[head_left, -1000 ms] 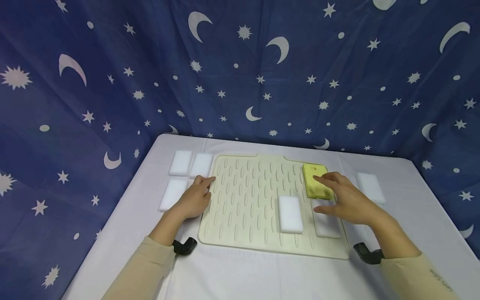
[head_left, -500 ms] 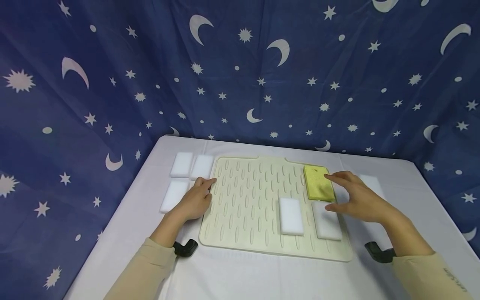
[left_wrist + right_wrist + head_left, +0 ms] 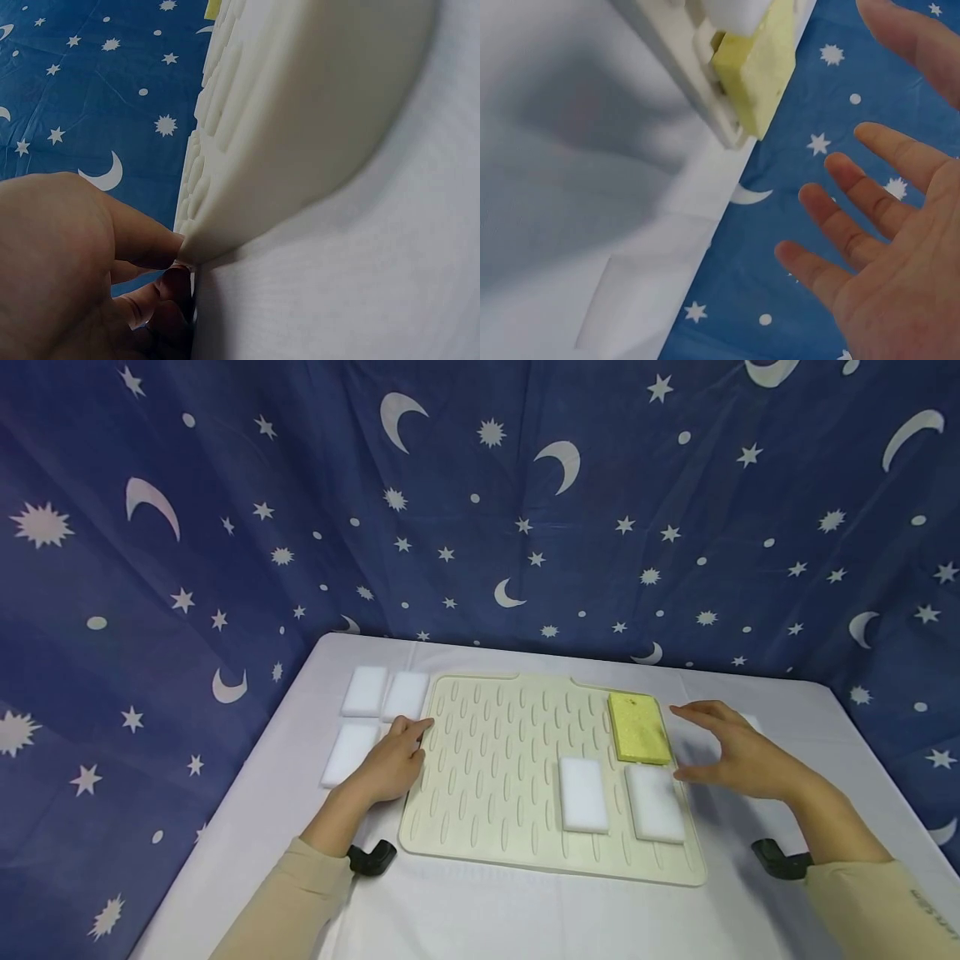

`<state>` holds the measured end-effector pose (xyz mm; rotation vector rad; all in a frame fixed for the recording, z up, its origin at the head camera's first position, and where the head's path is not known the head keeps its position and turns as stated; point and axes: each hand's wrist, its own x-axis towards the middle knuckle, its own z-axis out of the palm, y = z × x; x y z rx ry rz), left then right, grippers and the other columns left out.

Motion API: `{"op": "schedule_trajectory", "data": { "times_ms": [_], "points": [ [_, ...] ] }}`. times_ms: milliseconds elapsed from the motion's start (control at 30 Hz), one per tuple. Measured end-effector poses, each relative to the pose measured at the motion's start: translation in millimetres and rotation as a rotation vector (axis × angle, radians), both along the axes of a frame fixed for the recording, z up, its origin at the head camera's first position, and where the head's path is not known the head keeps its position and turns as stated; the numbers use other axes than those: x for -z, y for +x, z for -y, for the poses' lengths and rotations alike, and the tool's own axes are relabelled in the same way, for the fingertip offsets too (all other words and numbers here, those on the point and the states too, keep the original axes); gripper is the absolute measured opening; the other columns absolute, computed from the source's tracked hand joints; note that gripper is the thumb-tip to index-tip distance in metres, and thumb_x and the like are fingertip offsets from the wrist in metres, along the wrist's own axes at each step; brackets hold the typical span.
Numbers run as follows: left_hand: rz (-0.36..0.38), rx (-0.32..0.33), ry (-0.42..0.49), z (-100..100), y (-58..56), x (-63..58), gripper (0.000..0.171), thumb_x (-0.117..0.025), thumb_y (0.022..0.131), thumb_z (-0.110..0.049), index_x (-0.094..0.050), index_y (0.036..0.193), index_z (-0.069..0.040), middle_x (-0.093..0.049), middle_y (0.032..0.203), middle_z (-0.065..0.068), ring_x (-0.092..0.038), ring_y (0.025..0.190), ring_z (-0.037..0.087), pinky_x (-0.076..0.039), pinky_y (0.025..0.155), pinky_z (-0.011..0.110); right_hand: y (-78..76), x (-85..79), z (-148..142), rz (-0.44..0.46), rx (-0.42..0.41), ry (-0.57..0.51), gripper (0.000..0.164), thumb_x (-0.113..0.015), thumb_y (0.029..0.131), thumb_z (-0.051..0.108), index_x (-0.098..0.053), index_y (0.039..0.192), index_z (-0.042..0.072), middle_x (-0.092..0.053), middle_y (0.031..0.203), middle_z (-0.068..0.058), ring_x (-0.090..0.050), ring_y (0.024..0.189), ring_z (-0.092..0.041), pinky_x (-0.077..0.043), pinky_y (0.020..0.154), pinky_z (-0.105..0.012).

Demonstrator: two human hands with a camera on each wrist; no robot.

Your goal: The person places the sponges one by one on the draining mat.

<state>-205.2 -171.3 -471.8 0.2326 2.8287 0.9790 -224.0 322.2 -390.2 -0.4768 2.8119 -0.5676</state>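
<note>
A cream drying mat (image 3: 495,777) with raised oval ribs lies on the white table. My left hand (image 3: 390,764) pinches its left edge; thumb and fingertips meet at the rim in the left wrist view. A yellow sponge (image 3: 640,728) lies at the mat's back right corner. Two white sponges, a left one (image 3: 583,795) and a right one (image 3: 656,804), lie side by side toward its front right. My right hand (image 3: 750,752) hovers just beyond the mat's right edge, fingers spread and nothing held. In the right wrist view its open palm (image 3: 900,300) shows.
Left of the mat lie three more white sponges: a back one (image 3: 365,692), one beside it (image 3: 406,696) and a front one (image 3: 350,755). Another white sponge (image 3: 752,722) is mostly hidden behind my right hand. A blue star-and-moon curtain (image 3: 480,510) hangs behind the table.
My right hand has drawn away to the right from over the yellow sponge and the white one in front of it. My left hand stays at the mat's edge.
</note>
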Motion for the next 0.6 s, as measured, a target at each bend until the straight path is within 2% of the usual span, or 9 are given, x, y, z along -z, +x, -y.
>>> {"op": "schedule_trajectory", "data": {
  "times_ms": [333,600],
  "points": [
    [-0.006,-0.002,-0.007,-1,0.8,-0.8,0.05,-0.042,0.1,-0.015,-0.036,0.15,-0.015,-0.043,0.123,0.006,-0.049,0.095,0.02,-0.042,0.087,0.036,-6.4,2.4,-15,-0.029,0.004,-0.004,0.1,-0.082,0.069,0.052,-0.036,0.15,0.015,-0.026,0.15,-0.02,-0.029,0.133,-0.043,-0.032,0.097,-0.07],
    [-0.009,-0.002,-0.004,-1,1.2,-1.4,0.05,-0.043,0.1,-0.014,-0.036,0.15,-0.014,-0.043,0.124,0.006,-0.049,0.096,0.019,-0.043,0.087,0.038,-12.5,4.8,-26,-0.021,0.007,0.022,0.104,-0.083,0.067,0.053,-0.034,0.15,0.014,-0.025,0.15,-0.022,-0.029,0.133,-0.046,-0.032,0.096,-0.071]
  ]
}}
